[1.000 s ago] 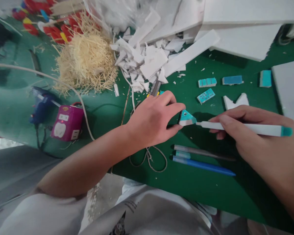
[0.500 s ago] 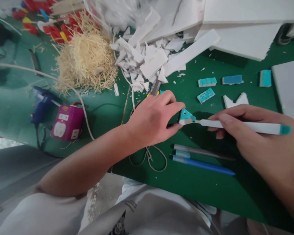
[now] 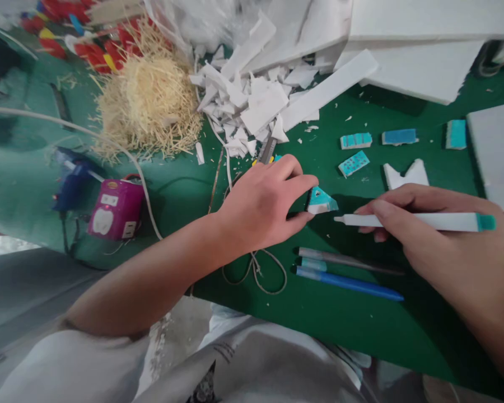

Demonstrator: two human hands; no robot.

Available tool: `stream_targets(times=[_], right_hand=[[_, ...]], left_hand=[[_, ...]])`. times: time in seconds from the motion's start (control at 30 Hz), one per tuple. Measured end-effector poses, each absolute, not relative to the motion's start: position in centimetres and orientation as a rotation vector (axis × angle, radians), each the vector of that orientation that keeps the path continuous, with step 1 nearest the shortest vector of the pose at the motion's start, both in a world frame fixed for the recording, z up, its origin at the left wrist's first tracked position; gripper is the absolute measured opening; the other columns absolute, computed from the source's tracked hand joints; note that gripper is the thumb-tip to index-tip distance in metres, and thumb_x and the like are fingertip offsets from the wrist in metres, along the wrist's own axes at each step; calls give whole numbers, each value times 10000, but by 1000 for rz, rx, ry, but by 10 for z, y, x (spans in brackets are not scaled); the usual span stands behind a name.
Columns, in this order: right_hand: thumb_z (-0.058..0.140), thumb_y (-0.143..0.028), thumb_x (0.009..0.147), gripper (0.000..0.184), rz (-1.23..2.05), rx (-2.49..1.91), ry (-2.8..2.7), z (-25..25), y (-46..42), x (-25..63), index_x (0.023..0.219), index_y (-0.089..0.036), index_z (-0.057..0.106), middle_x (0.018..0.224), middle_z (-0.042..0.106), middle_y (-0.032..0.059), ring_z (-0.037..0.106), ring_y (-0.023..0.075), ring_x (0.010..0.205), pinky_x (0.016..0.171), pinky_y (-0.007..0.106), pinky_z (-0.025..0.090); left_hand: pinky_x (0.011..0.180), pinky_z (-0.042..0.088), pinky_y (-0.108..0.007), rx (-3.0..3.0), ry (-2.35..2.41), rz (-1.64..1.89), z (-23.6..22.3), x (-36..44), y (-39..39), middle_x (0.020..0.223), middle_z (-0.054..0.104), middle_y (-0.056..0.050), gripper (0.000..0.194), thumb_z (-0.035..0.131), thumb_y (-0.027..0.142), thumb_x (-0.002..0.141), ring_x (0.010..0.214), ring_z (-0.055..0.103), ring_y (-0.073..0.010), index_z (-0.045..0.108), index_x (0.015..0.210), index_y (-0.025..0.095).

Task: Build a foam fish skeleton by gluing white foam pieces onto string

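Note:
Between the thumb and fingers of my left hand (image 3: 266, 198) is a small foam piece (image 3: 320, 201), its top coloured turquoise with a dark dot and its side partly white. My right hand (image 3: 437, 240) grips a white marker (image 3: 432, 221) with a green end. The marker's tip points left, just below the foam piece and apart from it. Nearer the table edge lie a blue marker (image 3: 353, 284), a grey marker (image 3: 348, 260) and a turquoise cap (image 3: 313, 264). Beyond my right hand sits a white notched foam piece (image 3: 406, 173), partly covered by the fingers.
Small coloured foam blocks (image 3: 353, 163) lie at the upper right. White foam scraps (image 3: 260, 101) are heaped behind my left hand, beside a utility knife (image 3: 266, 150). To the left are wood shavings (image 3: 155, 101), a purple power adapter (image 3: 115, 208), a blue glue gun (image 3: 73, 176) and a white cable (image 3: 145, 184).
The marker's tip has come away from the right corner of the foam piece and dropped slightly below it. My left hand holds almost still.

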State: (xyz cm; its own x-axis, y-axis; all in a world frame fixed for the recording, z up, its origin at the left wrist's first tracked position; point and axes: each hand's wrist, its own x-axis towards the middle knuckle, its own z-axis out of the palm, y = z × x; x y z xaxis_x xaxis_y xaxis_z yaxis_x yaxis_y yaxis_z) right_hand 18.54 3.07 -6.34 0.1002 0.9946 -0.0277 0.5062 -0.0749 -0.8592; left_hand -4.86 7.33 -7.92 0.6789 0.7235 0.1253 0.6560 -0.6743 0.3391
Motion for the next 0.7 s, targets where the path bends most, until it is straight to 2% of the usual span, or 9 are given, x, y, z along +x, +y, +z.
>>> stream_targets(times=[0.17, 0.3, 0.47, 0.6, 0.7], right_hand=[[734, -302, 859, 171, 863, -1679, -1489, -64, 29, 187, 700, -311, 797, 556, 668, -39, 569, 97, 487, 419, 219, 349], [713, -255, 840, 217, 895, -1654, -1526, -64, 28, 189, 634, -299, 769, 565, 685, -41, 599, 99, 498, 445, 212, 409], [747, -295, 842, 164, 918, -1646, -1437, -64, 30, 186, 683, -300, 787, 553, 666, -51, 589, 93, 492, 459, 212, 432], [715, -256, 815, 224, 925, -1646, -1478, -62, 32, 183, 596, -285, 752, 543, 674, -43, 584, 82, 482, 444, 194, 400], [737, -264, 808, 180, 898, -1645, -1432, -61, 32, 182, 632, -287, 769, 525, 658, -46, 565, 78, 466, 425, 193, 371]], left_hand=[[827, 520, -355, 2624, 1096, 355, -80, -49, 74, 1133, 669, -91, 337, 688, 304, 967, 1006, 680, -234, 693, 1274, 166], [819, 521, -357, 2631, 1092, 378, -80, -49, 74, 1130, 671, -95, 337, 689, 287, 963, 1012, 682, -238, 695, 1275, 158], [812, 523, -363, 2630, 1080, 398, -80, -49, 74, 1120, 673, -96, 338, 699, 289, 959, 993, 686, -240, 705, 1266, 150], [822, 525, -361, 2626, 1078, 381, -79, -49, 75, 1122, 668, -92, 325, 682, 289, 969, 1001, 680, -235, 696, 1266, 158], [831, 527, -361, 2623, 1093, 354, -79, -50, 75, 1133, 662, -90, 325, 680, 302, 973, 1010, 674, -235, 687, 1269, 168]])
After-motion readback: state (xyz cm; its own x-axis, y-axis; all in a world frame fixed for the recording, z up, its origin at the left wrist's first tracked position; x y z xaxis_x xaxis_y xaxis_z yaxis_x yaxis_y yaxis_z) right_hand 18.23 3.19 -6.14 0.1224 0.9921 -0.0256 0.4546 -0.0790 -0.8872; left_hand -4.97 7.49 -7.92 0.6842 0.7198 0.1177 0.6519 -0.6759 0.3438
